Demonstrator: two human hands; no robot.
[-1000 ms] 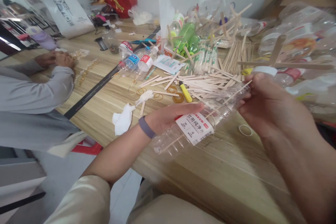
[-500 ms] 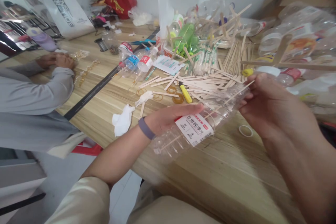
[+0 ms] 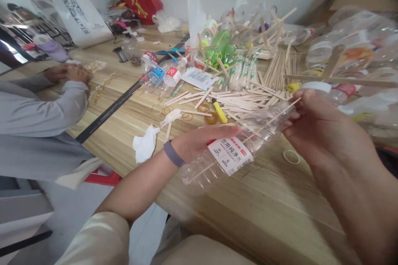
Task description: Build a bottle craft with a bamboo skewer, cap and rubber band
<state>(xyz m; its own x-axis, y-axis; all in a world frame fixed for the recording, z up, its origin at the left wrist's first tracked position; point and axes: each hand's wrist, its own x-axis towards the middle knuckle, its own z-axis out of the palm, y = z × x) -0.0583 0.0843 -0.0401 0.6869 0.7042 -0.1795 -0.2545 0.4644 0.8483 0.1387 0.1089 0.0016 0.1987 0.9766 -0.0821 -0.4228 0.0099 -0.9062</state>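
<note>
My left hand (image 3: 207, 137) is wrapped round a clear plastic water bottle (image 3: 199, 174) with a white and red label (image 3: 230, 155), held tilted above the table. A thin wooden stick (image 3: 270, 121) runs lengthwise along the bottle, its end sticking out at the upper right. My right hand (image 3: 314, 126) is closed at that end, thumb and fingers around the stick and against the bottle's end; its fingertips are partly hidden. Below my right hand lies a white ring (image 3: 291, 157). Just beyond the bottle are a yellow-handled tool (image 3: 220, 112) and rubber bands (image 3: 211, 118).
Flat wooden sticks (image 3: 230, 99) and thin skewers (image 3: 284, 66) pile up behind. Plastic bottles (image 3: 357, 29) crowd the right, near a joined stick frame (image 3: 345, 78). Crumpled tissue (image 3: 146, 143) lies left. Another person's hands (image 3: 76, 73) work at the far left of the table (image 3: 248, 215).
Almost nothing differs. Both hands keep their hold on the bottle and stick, and the view has shifted very slightly.
</note>
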